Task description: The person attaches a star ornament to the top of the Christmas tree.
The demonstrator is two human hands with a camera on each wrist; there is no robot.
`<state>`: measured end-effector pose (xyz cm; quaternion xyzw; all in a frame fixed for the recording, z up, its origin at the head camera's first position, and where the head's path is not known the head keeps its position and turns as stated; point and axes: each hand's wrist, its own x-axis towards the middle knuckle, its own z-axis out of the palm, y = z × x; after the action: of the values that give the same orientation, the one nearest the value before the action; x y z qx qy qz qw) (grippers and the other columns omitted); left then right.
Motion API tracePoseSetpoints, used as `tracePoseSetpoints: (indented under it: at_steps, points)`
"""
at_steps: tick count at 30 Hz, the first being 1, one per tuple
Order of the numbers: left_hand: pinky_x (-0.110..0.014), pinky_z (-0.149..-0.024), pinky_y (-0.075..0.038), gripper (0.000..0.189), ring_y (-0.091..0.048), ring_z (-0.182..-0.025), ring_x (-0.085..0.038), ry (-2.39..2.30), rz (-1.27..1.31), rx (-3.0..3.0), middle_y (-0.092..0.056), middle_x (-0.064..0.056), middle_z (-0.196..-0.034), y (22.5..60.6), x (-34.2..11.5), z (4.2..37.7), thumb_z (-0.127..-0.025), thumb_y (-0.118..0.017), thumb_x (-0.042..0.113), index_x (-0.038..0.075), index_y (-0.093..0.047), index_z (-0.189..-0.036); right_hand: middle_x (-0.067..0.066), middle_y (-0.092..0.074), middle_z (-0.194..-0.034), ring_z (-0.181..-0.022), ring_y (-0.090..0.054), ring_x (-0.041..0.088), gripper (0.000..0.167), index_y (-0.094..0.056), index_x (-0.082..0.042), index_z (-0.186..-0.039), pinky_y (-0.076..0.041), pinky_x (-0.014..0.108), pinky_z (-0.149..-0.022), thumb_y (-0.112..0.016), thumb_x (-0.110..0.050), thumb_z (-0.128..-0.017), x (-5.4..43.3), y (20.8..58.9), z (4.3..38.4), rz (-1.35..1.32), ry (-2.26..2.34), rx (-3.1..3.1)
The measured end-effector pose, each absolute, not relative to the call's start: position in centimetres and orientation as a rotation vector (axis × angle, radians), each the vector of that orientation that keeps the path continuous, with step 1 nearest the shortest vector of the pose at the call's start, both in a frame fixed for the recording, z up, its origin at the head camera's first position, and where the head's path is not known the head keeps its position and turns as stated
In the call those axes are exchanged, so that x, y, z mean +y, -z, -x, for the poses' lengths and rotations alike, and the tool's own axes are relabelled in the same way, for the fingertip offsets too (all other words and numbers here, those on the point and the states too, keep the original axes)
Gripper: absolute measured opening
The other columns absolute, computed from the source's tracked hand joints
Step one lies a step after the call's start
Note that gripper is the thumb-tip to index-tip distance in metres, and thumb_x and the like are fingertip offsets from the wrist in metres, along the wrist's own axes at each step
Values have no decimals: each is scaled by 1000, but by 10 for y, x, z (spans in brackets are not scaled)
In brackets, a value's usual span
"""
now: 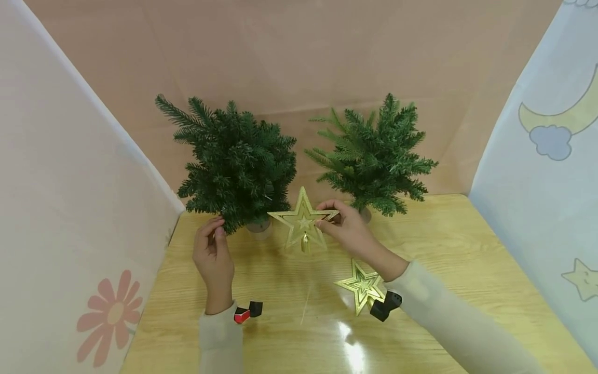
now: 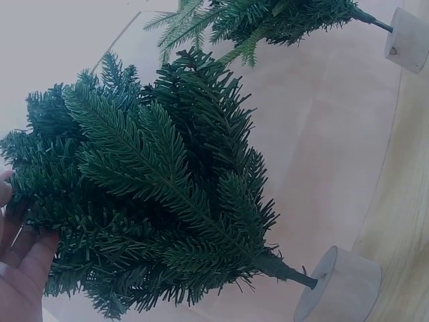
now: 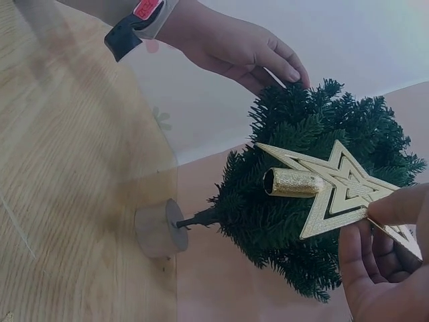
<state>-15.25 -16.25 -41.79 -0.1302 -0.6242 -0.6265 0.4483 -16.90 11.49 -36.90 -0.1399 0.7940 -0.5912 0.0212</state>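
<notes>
In the head view my right hand [image 1: 348, 226] pinches one point of a gold star tree topper [image 1: 303, 221] between thumb and fingers. The topper's hollow socket [image 3: 291, 182] faces away from that hand in the right wrist view. Behind the star stands a small artificial Christmas tree [image 1: 238, 161], its round pale base [image 2: 345, 288] on the table. My left hand [image 1: 214, 254] holds the tips of this tree's branches at its near left side, thumb and fingers round the needles. Foliage partly hides those fingertips.
A second small Christmas tree [image 1: 374, 156] stands at the back right. Another gold star topper [image 1: 362, 285] lies on the wooden table [image 1: 280, 332] under my right forearm. Printed cloth walls [image 1: 70, 182] flank the table, with a plain pinkish cloth [image 1: 303, 52] behind the trees.
</notes>
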Motion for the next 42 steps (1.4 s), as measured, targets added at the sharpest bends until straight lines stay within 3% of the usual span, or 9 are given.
tracePoseSetpoints:
  at_steps: [6,9,16,30,37,42]
  points:
    - [-30,-94,-49,14,-57,-110,-30,1547,321,-1542,-59,-29,-106,418,-162,154,-94,-48,-15,-21,-58,-102,9,-54,-122,-78,-63,28,28,-61,-7,-118,-52,29,-64,-69,-10,-91,118,356,173,443,1838,2461]
    - [-30,-93,-49,14,-57,-110,-33,1540,315,-1543,-59,-28,-107,417,-161,156,-95,-48,-13,-20,-58,-101,8,-57,-120,-76,-62,25,29,-62,-11,-119,-51,29,-62,-70,-12,-91,118,349,176,437,1813,2476]
    - [-30,-93,-49,15,-57,-109,-31,1507,263,-1556,-58,-32,-107,417,-163,154,-96,-48,-10,-19,-59,-101,4,-65,-105,-55,-44,16,28,-62,-21,-119,-39,30,-49,-70,-21,-92,115,335,177,430,1748,2478]
    - [-29,-94,-49,16,-57,-110,-28,1498,258,-1582,-60,-24,-109,419,-162,149,-97,-47,-11,-19,-60,-101,6,-63,-103,-54,-40,17,27,-61,-18,-119,-38,31,-48,-68,-22,-94,115,318,179,466,1717,2478]
    - [-34,-99,-47,15,-56,-111,-34,1504,275,-1558,-59,-27,-107,418,-164,151,-96,-47,-13,-19,-59,-102,11,-63,-97,-51,-35,17,26,-60,-17,-119,-34,31,-44,-65,-21,-95,113,307,182,499,1731,2455]
    - [-34,-99,-46,15,-56,-111,-33,1507,277,-1563,-59,-26,-108,419,-163,151,-96,-47,-12,-19,-59,-102,11,-62,-106,-53,-39,17,25,-60,-14,-119,-35,31,-45,-65,-18,-95,113,300,183,491,1747,2444]
